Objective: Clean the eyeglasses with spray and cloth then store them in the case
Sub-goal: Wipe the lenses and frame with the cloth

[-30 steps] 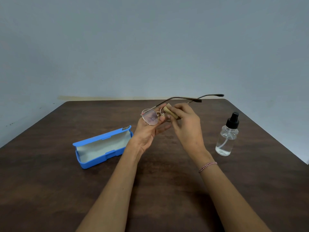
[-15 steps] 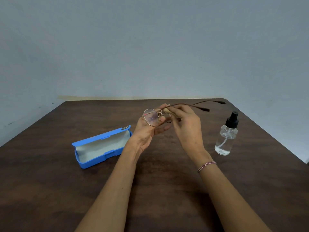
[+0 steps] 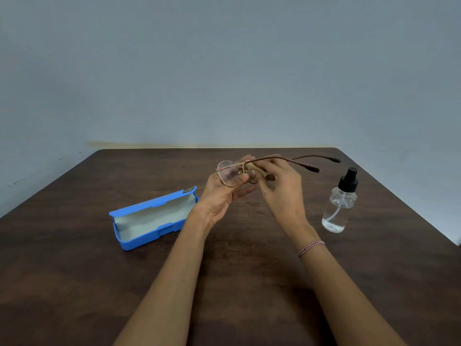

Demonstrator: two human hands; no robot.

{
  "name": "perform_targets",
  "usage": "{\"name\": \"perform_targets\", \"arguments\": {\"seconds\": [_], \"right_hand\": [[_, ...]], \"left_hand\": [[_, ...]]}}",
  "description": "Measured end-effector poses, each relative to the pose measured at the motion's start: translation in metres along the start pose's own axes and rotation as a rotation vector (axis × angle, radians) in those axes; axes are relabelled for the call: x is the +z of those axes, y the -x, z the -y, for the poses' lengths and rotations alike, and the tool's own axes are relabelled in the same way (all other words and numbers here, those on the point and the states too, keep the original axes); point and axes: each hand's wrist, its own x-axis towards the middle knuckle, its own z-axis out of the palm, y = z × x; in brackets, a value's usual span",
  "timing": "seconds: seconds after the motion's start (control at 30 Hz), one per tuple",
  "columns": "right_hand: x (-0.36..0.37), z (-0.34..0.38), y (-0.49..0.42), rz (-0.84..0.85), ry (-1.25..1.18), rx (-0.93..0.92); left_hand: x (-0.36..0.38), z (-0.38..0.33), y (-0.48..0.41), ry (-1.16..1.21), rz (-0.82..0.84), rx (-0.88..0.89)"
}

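A: Glasses (image 3: 228, 174): one pair, held above the worktop (image 3: 74, 283) at mid-table, temples open and pointing right. Left hand (image 3: 219, 196) has its grip closed on the frame beside the left-side lens; thumb and fingers pinch near the bridge.

B: And the right hand (image 3: 282, 193)?

A: Its grip is closed on a small tan cloth (image 3: 250, 166), pressed to the other lens, which it largely hides.

B: Handling?

A: My judgement: light, thin wire frame, bends easily; lenses smear and scratch. Best held by the rim or bridge, as now, never on the glass. The temples look springy, so they should be folded before storage.

B: Count?

A: One glasses, one cloth, one case (image 3: 152, 218), one bottle (image 3: 340, 203). The case lies open, left of the hands, lining empty. The bottle stands upright to the right, well apart from the hands, with a little clear liquid left.
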Motion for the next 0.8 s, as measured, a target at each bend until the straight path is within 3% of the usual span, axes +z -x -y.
{"name": "perform_targets", "arguments": {"seconds": [0.3, 0.57, 0.8], "right_hand": [[0.000, -0.001, 0.002, 0.129, -0.049, 0.024], [0.002, -0.002, 0.002, 0.028, 0.011, 0.019], [0.001, -0.005, 0.001, 0.089, 0.047, 0.031]], "left_hand": [[-0.007, -0.001, -0.004, 0.079, -0.135, 0.110], [0.001, 0.003, -0.003, 0.059, -0.093, 0.055], [0.002, 0.002, -0.001, 0.020, -0.167, 0.079]]}}
